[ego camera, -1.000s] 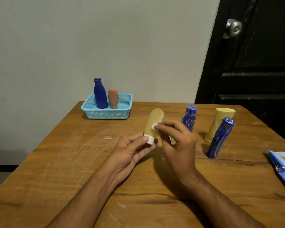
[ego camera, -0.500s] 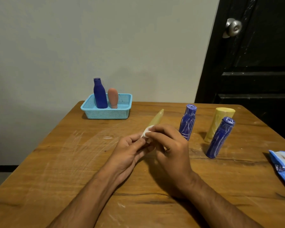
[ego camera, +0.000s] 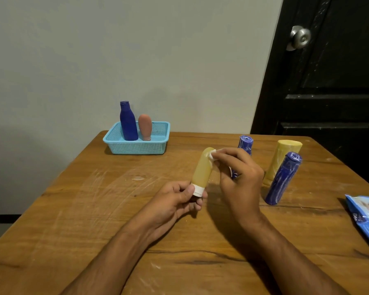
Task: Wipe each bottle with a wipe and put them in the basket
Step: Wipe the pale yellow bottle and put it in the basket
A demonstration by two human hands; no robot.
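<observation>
Table (ego camera: pixel 94 209) centre: bottle (ego camera: pixel 201 169) between hands.

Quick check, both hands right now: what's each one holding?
Left hand: grips the yellow bottle by its white cap end.
Right hand: pinches the white wipe against the bottle's top.

Open tabletop (ego camera: pixel 90 209) toward basket (ego camera: pixel 136 146); three bottles (ego camera: pixel 282 179) crowd right.
</observation>
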